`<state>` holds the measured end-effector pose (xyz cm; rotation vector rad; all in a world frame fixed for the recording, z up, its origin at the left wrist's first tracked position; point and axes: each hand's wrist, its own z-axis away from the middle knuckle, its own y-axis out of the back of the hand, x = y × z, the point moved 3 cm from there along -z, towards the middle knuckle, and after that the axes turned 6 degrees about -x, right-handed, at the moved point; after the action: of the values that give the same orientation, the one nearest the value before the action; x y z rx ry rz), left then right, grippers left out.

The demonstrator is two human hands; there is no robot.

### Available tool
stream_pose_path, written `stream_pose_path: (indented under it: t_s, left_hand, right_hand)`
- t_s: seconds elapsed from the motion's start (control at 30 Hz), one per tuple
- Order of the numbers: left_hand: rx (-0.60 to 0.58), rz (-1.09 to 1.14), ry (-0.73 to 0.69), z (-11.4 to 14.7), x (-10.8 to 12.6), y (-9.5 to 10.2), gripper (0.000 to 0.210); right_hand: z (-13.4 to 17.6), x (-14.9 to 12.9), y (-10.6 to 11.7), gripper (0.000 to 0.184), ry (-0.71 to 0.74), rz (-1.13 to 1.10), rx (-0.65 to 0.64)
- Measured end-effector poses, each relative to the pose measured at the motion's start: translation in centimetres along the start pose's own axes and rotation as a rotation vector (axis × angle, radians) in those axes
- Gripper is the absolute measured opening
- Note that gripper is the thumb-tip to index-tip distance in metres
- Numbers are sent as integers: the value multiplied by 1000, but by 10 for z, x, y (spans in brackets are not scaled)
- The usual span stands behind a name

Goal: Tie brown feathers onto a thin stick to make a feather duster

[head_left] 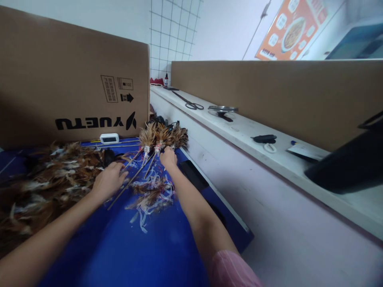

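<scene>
My right hand (168,158) is closed at the tied base of the rightmost feather duster (180,137), its fingers curled and partly hidden. Beside it lie two more brown dusters, a middle feather duster (161,135) and a left feather duster (147,137), with white and red binding. My left hand (109,181) is loosely bent with thumb and fingers apart, at the right edge of a large pile of loose brown feathers (68,171). A thin stick (128,185) passes near its fingertips. Scraps of feather and white strips (152,193) lie between my forearms.
A cardboard box (74,71) stands behind the blue table (134,255), with a small white digital display (109,138) before it. A black flat object (194,175) lies at the table's right side. Scissors (194,105) and a black tool (263,138) rest on the white ledge (248,147).
</scene>
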<state>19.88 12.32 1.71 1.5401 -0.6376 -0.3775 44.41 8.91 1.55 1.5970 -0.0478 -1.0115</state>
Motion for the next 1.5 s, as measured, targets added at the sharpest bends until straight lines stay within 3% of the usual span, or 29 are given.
stream_pose_path:
  t_s: [0.2,0.47,0.7,0.93,1.03,1.23,1.37,1.43,1.5]
  left_hand:
    - [-57,-33,33,-38,17,-9,48]
    - [-147,-31,5,-59,33,-31,69]
    - [-170,-29,-51,-76,23,-31,44]
    - [-130,-27,-52,-85,8,-25,43]
    - [-111,-26,-63,-84,4,-22,41]
    - [-55,10,-155,-50,3,3,28]
    - [-31,20,-187,4,-2,19,41]
    - [-43,102,-150,39,-7,20,37]
    - [-42,229,-209,77,-8,15,35]
  right_hand:
    - [-13,30,5,42,-125,-3,-46]
    - [-29,26,-8,49,-157,-91,-73]
    - [-35,8,-24,48,-133,-127,-105]
    - [-39,-17,-38,52,-55,-98,-130]
    - [-40,-21,-37,44,14,-83,-175]
    - [-29,-7,-1,13,192,-25,-205]
    - [7,5,35,14,365,72,-187]
    - [37,6,46,23,473,125,-205]
    - [73,5,50,31,575,166,-255]
